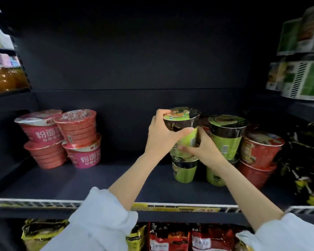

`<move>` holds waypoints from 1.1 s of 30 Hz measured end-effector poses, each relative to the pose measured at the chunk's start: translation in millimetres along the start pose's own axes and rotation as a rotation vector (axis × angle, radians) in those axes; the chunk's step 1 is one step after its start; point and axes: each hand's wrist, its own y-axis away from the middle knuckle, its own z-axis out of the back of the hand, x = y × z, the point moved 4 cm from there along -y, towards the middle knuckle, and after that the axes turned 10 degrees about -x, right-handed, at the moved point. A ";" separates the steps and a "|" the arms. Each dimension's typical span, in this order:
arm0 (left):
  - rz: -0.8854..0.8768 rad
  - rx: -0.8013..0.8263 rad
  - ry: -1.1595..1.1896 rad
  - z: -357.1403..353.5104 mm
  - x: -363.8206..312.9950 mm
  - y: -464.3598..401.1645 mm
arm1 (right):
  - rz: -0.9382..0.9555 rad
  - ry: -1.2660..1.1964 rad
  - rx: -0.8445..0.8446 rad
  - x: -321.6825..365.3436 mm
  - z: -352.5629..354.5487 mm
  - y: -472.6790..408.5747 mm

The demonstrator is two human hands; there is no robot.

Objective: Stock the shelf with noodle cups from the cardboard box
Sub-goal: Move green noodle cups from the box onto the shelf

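A green and black noodle cup is held tilted just above another green cup that stands on the dark shelf. My left hand grips the held cup's upper rim and side. My right hand clasps its lower part from the right. To the right stands a stack of two more green cups. The cardboard box is out of view.
Pink noodle bowls are stacked two high at the shelf's left. Red bowls stand stacked at the right, with dark packets beyond them. Noodle bags fill the shelf below. Green packs sit on the upper right shelf.
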 end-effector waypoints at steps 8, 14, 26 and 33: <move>0.049 0.108 -0.121 -39.1 13.3 3.9 | -0.049 0.146 -0.085 -29.3 -3.9 -1.4; 0.155 0.115 -0.125 -36.7 10.3 19.4 | -0.046 0.239 -0.058 -37.0 2.5 5.1; 0.122 0.153 -0.320 -26.6 -55.1 155.4 | -0.002 0.198 -0.012 -13.3 90.8 129.0; -0.090 0.281 -0.462 -68.6 -127.9 307.7 | -0.011 0.340 0.031 -41.5 184.1 268.0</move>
